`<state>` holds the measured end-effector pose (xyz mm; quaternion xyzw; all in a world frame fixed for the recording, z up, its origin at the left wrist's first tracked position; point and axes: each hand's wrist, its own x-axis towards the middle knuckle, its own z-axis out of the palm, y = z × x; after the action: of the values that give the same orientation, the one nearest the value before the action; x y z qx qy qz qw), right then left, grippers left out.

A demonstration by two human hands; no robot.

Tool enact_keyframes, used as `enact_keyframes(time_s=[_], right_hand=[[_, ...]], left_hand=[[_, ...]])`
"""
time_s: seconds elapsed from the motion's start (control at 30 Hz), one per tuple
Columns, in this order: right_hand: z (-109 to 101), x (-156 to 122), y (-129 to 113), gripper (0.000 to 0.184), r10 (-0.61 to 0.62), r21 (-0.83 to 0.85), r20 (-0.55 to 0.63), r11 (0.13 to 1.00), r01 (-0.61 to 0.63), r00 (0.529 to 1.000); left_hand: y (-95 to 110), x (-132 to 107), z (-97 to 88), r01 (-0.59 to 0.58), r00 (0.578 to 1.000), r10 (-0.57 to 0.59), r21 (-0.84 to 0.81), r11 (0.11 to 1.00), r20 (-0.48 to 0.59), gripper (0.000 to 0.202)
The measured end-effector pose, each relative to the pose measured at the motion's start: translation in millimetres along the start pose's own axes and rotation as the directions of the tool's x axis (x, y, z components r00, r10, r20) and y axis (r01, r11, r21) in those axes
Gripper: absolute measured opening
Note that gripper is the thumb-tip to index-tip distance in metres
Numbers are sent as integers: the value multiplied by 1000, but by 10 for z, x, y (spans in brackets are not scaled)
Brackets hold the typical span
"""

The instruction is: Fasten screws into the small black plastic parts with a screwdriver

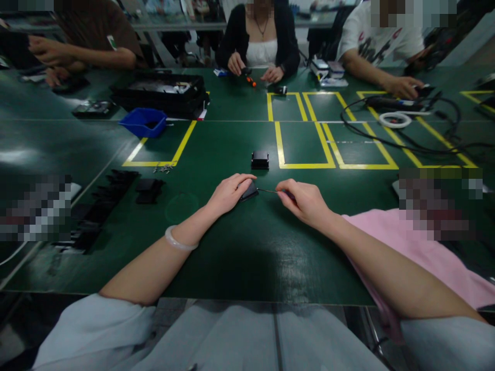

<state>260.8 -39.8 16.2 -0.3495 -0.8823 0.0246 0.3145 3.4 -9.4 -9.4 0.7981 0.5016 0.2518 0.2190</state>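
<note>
My left hand (229, 193) lies over a small black part (249, 191) on the green table (232, 257), its fingers curled on top and pressing it down. My right hand (303, 198) is closed in a pinch round a thin screwdriver (270, 191), whose metal tip points left into the black part. A second small black block (260, 159) stands on the table just beyond both hands. A pale bangle is on my left wrist.
Rows of black parts (100, 206) lie at the left, with small screws (162, 168) near a yellow line. A blue bin (144, 122) and a black tray (162, 93) stand further back. Cables and a white tape ring (395, 120) lie at the right. Three other people work at the far side.
</note>
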Motion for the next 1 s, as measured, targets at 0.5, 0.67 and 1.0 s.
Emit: enact_keyframes(time_s=[0.5, 0.67, 1.0], right_hand=[[17, -9, 10, 16, 19, 38, 2, 999, -19, 1000], [7, -6, 18, 18, 26, 37, 4, 999, -26, 1000], [12, -7, 11, 17, 27, 45, 0, 999, -27, 1000]], left_hand=[[5, 0, -5, 3, 1000, -3, 5, 1000, -4, 44], [8, -3, -8, 1, 1000, -1, 8, 1000, 1, 44], [-15, 2, 1, -4, 1000, 4, 9, 1000, -4, 44]])
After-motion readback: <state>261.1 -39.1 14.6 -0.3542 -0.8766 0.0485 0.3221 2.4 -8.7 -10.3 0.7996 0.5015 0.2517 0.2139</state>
